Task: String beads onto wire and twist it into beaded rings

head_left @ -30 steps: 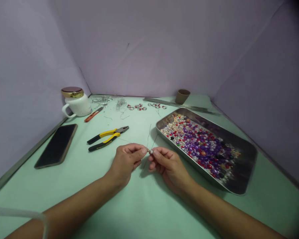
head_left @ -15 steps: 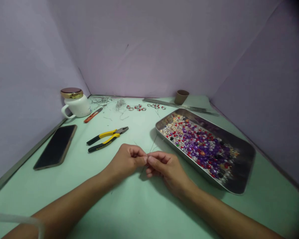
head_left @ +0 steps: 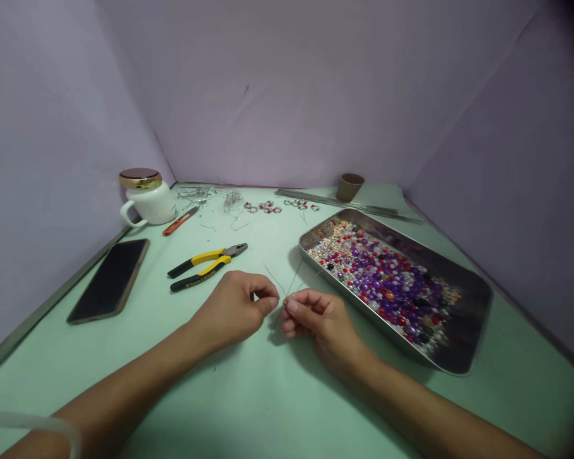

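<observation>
Thin wires (head_left: 294, 277) stick up and out from the pinched thumb and fingers of my right hand (head_left: 318, 319), crossing just above the fingertips. My left hand (head_left: 239, 303) is a short gap to the left, its thumb and forefinger closed in a pinch. Whether a wire end lies between those left fingertips is too small to make out. Pliers with yellow and black handles (head_left: 205, 268) lie beyond my left hand. A metal tray (head_left: 363, 310) of mixed beads (head_left: 387, 280), purple, red, white and gold, stands to the right of my right hand.
At the back are small red-and-clear beaded pieces (head_left: 268, 207), tangled wire scraps (head_left: 232, 200), a bundle of straight wires (head_left: 344, 204) and a brown cup (head_left: 351, 187). On the left lie a phone (head_left: 110, 280), an orange cutter (head_left: 179, 222) and a lidded white mug (head_left: 153, 204).
My left fingertips have come away from the right ones, moving slightly left. More of the crossing wires now shows above my right fingers. My right hand has barely moved.
</observation>
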Tool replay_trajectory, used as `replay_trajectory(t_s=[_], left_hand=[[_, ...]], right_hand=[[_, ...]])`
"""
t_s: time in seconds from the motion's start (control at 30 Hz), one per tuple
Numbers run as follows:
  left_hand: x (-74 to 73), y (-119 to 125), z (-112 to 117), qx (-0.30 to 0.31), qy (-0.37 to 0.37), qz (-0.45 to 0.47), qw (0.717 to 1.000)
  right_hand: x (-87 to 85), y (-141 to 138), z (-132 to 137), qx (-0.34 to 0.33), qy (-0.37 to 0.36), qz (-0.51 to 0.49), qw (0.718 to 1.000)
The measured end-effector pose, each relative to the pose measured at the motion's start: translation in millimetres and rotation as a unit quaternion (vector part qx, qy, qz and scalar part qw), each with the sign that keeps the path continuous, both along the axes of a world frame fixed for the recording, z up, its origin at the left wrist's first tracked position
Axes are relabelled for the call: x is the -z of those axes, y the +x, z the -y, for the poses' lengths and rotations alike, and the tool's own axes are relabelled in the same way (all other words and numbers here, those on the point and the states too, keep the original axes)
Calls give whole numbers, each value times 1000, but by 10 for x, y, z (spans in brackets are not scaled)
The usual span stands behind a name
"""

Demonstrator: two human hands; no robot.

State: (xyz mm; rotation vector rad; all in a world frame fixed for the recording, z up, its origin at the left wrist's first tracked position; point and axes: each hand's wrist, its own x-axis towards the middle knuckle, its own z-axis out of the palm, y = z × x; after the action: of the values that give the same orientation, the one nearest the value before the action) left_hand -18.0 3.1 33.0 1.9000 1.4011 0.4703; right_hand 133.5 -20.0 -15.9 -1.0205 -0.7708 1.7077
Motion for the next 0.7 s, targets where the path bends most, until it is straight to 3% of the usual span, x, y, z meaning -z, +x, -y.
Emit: replay_trajectory(t_s=[0.2, 0.3, 0.53, 0.6, 0.7], left_hand=[[-43, -13, 7, 22, 127, -114, 985], [-87, -73, -33, 27, 155, -159, 975], [-181, -148, -83, -64, 222, -117, 966], [-145, -85, -59, -50, 222, -106, 968], [-118, 36, -44, 18, 205, -118, 971]], right_hand=[[-7, -11, 9, 14, 2, 0, 1000], [0, -13, 0, 22, 3, -12, 1000], [19, -39, -35, 49, 5, -44, 998], [25, -50, -49, 48, -1, -52, 997], [36, -64, -70, 48, -1, -59, 997]])
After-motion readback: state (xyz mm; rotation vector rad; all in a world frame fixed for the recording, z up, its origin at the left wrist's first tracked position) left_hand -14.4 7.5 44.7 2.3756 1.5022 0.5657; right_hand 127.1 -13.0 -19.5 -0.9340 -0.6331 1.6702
